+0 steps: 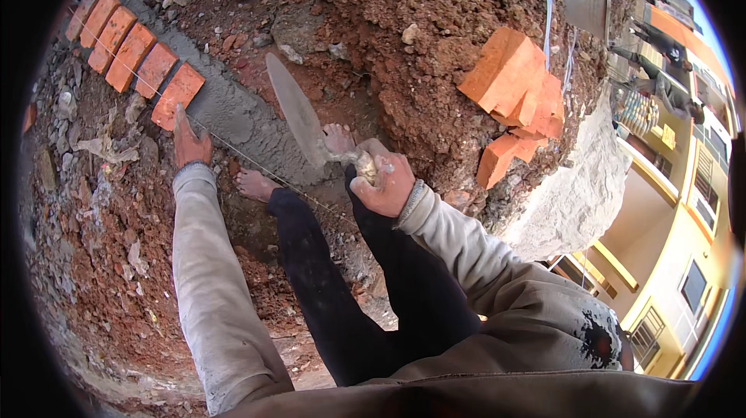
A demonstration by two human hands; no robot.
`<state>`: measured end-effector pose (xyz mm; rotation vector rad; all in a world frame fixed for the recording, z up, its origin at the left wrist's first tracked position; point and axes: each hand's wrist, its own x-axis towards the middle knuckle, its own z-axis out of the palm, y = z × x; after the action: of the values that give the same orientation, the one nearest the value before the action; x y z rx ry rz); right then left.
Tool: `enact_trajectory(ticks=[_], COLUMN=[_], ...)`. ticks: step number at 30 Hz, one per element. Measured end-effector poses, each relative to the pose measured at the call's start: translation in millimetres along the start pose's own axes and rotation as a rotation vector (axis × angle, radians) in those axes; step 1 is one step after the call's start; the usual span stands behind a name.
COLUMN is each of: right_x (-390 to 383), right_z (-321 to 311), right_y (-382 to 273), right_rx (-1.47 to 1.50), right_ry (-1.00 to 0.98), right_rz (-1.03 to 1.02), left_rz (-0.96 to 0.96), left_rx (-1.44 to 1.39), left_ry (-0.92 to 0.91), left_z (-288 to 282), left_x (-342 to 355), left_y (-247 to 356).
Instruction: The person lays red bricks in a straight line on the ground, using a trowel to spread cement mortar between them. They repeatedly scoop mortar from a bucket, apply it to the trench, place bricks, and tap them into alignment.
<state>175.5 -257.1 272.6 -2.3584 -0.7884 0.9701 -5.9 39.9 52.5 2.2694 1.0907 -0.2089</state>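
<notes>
A row of orange bricks (130,57) lies side by side on a strip of wet grey mortar (233,119) at the upper left. My left hand (189,144) touches the near end of the last brick (180,95) with an outstretched finger, its thumb apart; it grips nothing. My right hand (388,182) is closed round the handle of a trowel (294,109), whose mortar-smeared blade is raised over the right edge of the mortar strip. A thin string line (237,152) runs along the bricks and past my left hand toward my feet.
My bare feet (256,185) stand at the mortar's near end. On the right, a pile of loose orange bricks (517,84) rests on a rough soil bank (388,53), beside a pale rock (575,185). Farther right are a person (660,68) and a yellow building (660,239).
</notes>
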Motion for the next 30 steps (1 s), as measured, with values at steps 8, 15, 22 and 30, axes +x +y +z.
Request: enact_trajectory(ticks=[8, 15, 22, 30], right_x=[-12, 77, 92, 10], right_z=[-191, -252, -237, -279], right_y=[53, 73, 48, 21], right_rx=[-0.407, -0.875, -0.950, -0.685], right_ry=[0.674, 0.451, 0.283, 0.526], right_rz=[0.405, 0.428, 0.430, 0.105], left_rz=[-0.250, -0.717, -0.802, -0.788], left_rx=[-0.924, -1.689, -1.361, -2.270], left_ry=[-0.382, -0.765, -0.488, -0.502], left_z=[28, 31, 126, 54], left_x=[-142, -149, -118, -181], left_y=[214, 435, 510, 508])
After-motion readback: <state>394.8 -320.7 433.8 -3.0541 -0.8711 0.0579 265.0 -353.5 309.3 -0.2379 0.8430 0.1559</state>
